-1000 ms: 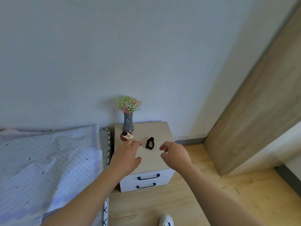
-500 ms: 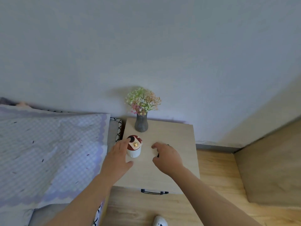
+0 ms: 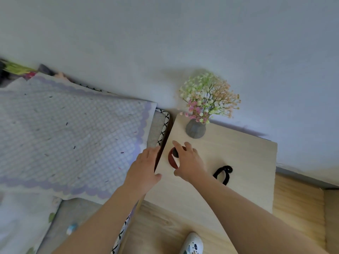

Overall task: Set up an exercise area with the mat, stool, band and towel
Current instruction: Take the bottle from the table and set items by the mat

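Observation:
A black band (image 3: 223, 171) lies looped on the pale wooden nightstand (image 3: 244, 158), just right of my right wrist. My right hand (image 3: 190, 162) is over a small red-lidded jar (image 3: 171, 159) near the nightstand's left edge, fingers and thumb curled round it. My left hand (image 3: 145, 167) hovers flat with straight fingers over the gap between bed and nightstand, its thumb at the nightstand's edge. No mat, stool or towel is in view.
A grey vase of small flowers (image 3: 195, 129) stands at the back of the nightstand by the wall. The bed with a checked blanket (image 3: 73, 140) fills the left. My white shoe (image 3: 192, 242) is on the wooden floor (image 3: 165, 226) below.
The view has moved closer and tilted down. My right hand left the black band and shifted left onto the jar. My left hand slid off the jar to the nightstand's left edge.

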{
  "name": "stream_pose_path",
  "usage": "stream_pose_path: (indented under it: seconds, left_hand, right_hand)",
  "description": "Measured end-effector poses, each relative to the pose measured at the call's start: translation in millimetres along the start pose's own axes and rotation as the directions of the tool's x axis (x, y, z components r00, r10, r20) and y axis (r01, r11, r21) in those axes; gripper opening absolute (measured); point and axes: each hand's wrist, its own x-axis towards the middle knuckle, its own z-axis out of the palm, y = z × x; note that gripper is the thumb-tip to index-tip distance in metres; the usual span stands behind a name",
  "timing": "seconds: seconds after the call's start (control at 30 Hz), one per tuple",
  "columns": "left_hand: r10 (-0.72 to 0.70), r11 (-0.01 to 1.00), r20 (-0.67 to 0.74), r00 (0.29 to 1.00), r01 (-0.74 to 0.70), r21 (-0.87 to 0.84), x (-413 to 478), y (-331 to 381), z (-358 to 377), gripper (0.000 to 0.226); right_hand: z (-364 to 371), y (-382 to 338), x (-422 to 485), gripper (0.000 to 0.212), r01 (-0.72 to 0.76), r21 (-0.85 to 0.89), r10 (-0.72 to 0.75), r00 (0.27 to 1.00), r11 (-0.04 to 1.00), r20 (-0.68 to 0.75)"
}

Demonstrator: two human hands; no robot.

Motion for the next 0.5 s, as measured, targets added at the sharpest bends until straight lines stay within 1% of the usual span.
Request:
stream_pose_path:
  seconds: [0.17, 0.27, 0.37, 0.5]
  left_hand:
    - [-0.017, 0.999, 0.013, 1.0, 0.017, -0.043, 0, 5, 8, 0.082]
    - [-0.021, 0.997, 0.012, 1.0, 0.022, -0.076, -7, 5, 13, 0.082]
    - [-0.003, 0.996, 0.006, 1.0, 0.004, -0.091, -16, 1, 15, 0.081]
    - [0.08, 0.992, 0.034, 0.996, -0.076, -0.106, -29, 4, 12, 0.081]
  right_hand:
    - [13, 4, 7, 0.085, 0.002, -0.012, -0.002, 0.999, 1.0, -0.05]
    - [18, 8, 0, 0.083, -0.002, 0.003, 0.003, 0.998, 1.0, -0.06]
    - [21, 11, -17, 0.082, -0.043, 0.048, 0.048, 0.995, 0.998, -0.087]
    - [12, 8, -49, 0.081, -0.127, 0.111, 0.142, 0.978, 0.986, -0.15]
